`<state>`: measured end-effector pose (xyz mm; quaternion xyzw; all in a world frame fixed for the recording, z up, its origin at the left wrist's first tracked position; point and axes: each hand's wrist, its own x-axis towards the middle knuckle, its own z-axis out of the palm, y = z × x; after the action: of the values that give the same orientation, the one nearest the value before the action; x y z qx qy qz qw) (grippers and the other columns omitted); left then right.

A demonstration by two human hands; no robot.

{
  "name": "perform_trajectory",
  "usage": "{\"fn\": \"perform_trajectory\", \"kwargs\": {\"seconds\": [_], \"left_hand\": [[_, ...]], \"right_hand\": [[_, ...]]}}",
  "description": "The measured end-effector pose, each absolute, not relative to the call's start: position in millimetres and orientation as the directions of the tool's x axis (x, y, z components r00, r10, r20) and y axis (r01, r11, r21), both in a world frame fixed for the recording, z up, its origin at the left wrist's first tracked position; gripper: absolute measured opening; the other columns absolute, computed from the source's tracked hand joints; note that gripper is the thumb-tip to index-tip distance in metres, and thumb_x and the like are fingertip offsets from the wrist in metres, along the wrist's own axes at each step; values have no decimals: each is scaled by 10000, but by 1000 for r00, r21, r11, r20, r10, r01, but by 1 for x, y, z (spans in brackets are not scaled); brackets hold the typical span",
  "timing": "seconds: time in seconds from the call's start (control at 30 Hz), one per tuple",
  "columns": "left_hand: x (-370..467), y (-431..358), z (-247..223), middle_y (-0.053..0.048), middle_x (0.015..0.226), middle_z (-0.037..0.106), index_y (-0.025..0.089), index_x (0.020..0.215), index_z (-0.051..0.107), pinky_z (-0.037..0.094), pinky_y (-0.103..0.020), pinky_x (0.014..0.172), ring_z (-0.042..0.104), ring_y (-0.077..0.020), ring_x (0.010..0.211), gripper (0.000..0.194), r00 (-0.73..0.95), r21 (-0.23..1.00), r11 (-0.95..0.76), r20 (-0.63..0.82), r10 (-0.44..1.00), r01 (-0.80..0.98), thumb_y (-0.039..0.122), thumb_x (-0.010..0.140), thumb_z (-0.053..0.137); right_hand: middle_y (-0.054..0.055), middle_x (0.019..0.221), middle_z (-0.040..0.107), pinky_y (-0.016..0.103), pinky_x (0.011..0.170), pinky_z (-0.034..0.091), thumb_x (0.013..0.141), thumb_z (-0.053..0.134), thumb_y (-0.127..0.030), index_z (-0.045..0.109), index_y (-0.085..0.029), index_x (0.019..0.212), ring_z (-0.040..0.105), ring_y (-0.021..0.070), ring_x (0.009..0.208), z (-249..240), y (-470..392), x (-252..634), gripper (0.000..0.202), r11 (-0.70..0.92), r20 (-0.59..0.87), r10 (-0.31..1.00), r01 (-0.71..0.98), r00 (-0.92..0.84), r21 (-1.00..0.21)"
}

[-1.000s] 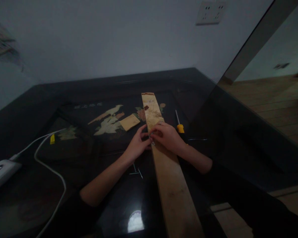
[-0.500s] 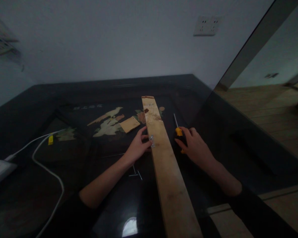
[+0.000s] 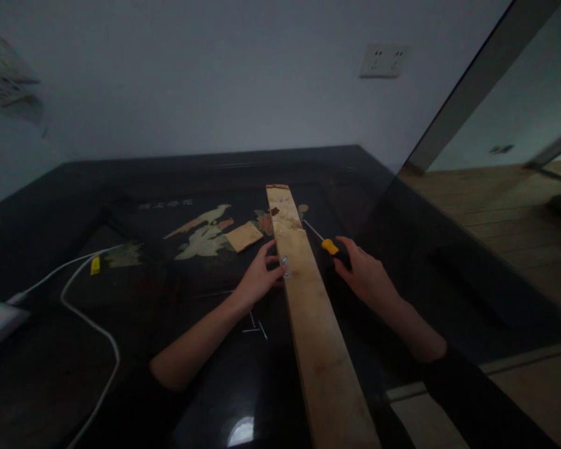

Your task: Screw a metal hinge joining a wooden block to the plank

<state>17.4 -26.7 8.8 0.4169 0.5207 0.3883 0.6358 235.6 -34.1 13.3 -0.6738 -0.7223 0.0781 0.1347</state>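
Note:
A long wooden plank (image 3: pixel 315 324) lies lengthwise on the dark table, its near end running out of view at the bottom. At its left edge, my left hand (image 3: pixel 260 272) presses a small shiny metal bracket (image 3: pixel 285 264) with the thumb, fingers along the plank's side; some fingertips are hidden. To the right of the plank, my right hand (image 3: pixel 368 274) is closed round the handle of a screwdriver (image 3: pixel 330 246) with a yellow and black grip. Its metal shaft points up and left, the tip close to the plank's right edge.
Several thin screws or nails (image 3: pixel 256 327) lie left of the plank. A small square wooden piece (image 3: pixel 244 236) rests on the table's bird and leaf picture. A white power strip (image 3: pixel 2 324) and its cable (image 3: pixel 107 337) are at the left. Behind the table (image 3: pixel 206 163) stands a wall.
The screwdriver has swung in my right hand, so its tip now points left towards the plank instead of nearly straight ahead. My left hand stays on the bracket.

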Motion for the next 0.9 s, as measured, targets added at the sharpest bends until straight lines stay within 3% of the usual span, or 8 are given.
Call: {"fn": "perform_trajectory", "kwargs": {"seconds": [0.1, 0.2, 0.33, 0.43, 0.53, 0.6, 0.9], "left_hand": [[17, -27, 8, -116, 1098, 605, 191, 1389, 313, 542, -254, 608, 634, -159, 805, 696, 153, 936, 348, -335, 930, -63, 104, 774, 625], [17, -26, 6, -114, 1085, 604, 189, 1387, 314, 548, -259, 613, 639, -163, 806, 704, 158, 937, 342, -327, 932, -77, 105, 768, 636], [16, -27, 5, -114, 1085, 607, 199, 1389, 307, 552, -257, 605, 644, -162, 796, 720, 162, 939, 337, -321, 933, -76, 108, 763, 651], [15, -26, 5, -121, 1112, 601, 204, 1392, 304, 557, -255, 622, 647, -167, 823, 714, 173, 942, 327, -311, 935, -73, 133, 774, 656], [15, -25, 5, -140, 1144, 591, 201, 1395, 300, 557, -260, 622, 651, -178, 840, 715, 183, 937, 340, -321, 929, -84, 133, 777, 653], [15, -24, 4, -151, 1152, 588, 194, 1398, 295, 557, -267, 615, 655, -185, 838, 723, 179, 934, 347, -327, 928, -90, 118, 772, 649], [17, -22, 6, -150, 1192, 574, 193, 1401, 282, 566, -284, 646, 656, -178, 845, 714, 164, 926, 375, -363, 917, -50, 125, 784, 637]], "right_hand": [[104, 1035, 649, 324, 669, 486, 872, 472, -297, 439, -184, 1298, 650, 207, 783, 34, -25, 249, 442, 86, 185, 982, 935, -23, -344], [64, 960, 636, 293, 621, 491, 790, 607, -303, 554, -208, 1153, 637, 166, 704, 67, -11, 258, 380, 230, 429, 903, 836, 8, -499], [6, 878, 620, 256, 536, 511, 703, 716, -319, 589, -215, 1006, 632, 116, 596, 113, 12, 252, 345, 435, 533, 840, 461, 100, -773], [-28, 815, 601, 254, 582, 534, 737, 687, -326, 580, -207, 962, 629, 94, 629, 134, 25, 238, 276, 558, 578, 813, 193, 68, -807], [-27, 825, 599, 228, 542, 524, 747, 671, -357, 577, -201, 903, 614, 83, 644, 138, 28, 223, 240, 608, 608, 790, 28, 76, -793], [-17, 820, 606, 215, 484, 508, 756, 663, -395, 563, -201, 888, 604, 85, 610, 134, 26, 216, 255, 629, 627, 776, 0, 74, -778], [-37, 737, 609, 183, 388, 405, 850, 570, -402, 526, -230, 872, 506, 42, 449, 123, 17, 211, 180, 661, 668, 743, 206, -43, -722]]}}
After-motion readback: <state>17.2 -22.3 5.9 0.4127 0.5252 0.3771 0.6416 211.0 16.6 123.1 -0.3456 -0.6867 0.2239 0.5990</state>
